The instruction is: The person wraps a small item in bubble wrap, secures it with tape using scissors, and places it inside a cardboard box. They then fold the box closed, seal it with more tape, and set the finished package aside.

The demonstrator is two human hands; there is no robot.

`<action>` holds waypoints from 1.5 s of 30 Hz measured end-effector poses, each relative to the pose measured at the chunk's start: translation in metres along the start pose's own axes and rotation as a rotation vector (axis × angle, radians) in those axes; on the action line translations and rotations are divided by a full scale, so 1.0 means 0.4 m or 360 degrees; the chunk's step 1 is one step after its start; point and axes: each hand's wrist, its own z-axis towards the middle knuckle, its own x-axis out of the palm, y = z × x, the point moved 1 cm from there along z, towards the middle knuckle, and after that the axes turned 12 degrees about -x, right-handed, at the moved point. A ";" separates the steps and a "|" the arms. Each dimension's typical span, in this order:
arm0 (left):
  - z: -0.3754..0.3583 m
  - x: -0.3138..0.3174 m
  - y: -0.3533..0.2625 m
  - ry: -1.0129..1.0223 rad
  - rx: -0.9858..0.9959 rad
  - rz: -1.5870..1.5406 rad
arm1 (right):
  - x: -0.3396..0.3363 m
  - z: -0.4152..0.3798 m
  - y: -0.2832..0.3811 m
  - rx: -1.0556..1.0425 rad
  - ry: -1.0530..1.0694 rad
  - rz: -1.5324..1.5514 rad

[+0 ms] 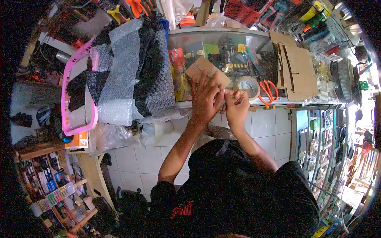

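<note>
Cardboard piece (203,66) on the glass bench (260,37), just left of the tape roll (254,92).
The left hand's (203,101) fingers spread over it; the right hand's (238,111) fingers pinch together below the roll, their grasp unclear. Orange-handled scissors (268,93) lie right of the roll.

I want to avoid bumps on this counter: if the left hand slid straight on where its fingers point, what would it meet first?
Most likely the small piece of cardboard: the left hand's fingers already overlap it, though whether they touch or hover is unclear.
</note>
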 end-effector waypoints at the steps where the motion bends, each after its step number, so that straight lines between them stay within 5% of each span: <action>1: 0.003 0.005 -0.001 -0.0025 -0.0012 -0.0022 | 0.003 0.000 -0.007 -0.0019 -0.0022 0.0030; 8: 0.010 0.012 0.002 -0.0034 -0.0059 -0.0097 | 0.000 -0.009 -0.020 -0.0019 -0.0076 0.0122; 15: 0.021 0.021 -0.006 -0.0144 -0.0039 0.0012 | -0.079 -0.086 0.002 0.0144 0.0148 -0.0301; 18: 0.011 0.023 -0.005 -0.0178 -0.0045 0.0108 | -0.101 -0.076 0.034 -0.0085 0.0183 -0.0273; 19: 0.013 0.025 -0.002 -0.0182 -0.0042 0.0098 | -0.105 -0.062 0.068 0.0177 0.0183 -0.0330; 32: -0.008 0.016 -0.020 -0.0043 -0.0189 0.0149 | -0.210 -0.023 0.069 -0.0060 0.0443 -0.0539; 41: -0.017 -0.126 -0.069 -0.0121 -0.0079 0.0023 | -0.145 0.018 0.095 -0.0691 0.0681 -0.1051; 45: -0.003 -0.271 -0.091 -0.0365 -0.0115 0.0132 | -0.132 0.067 0.094 -0.0463 0.0753 -0.0889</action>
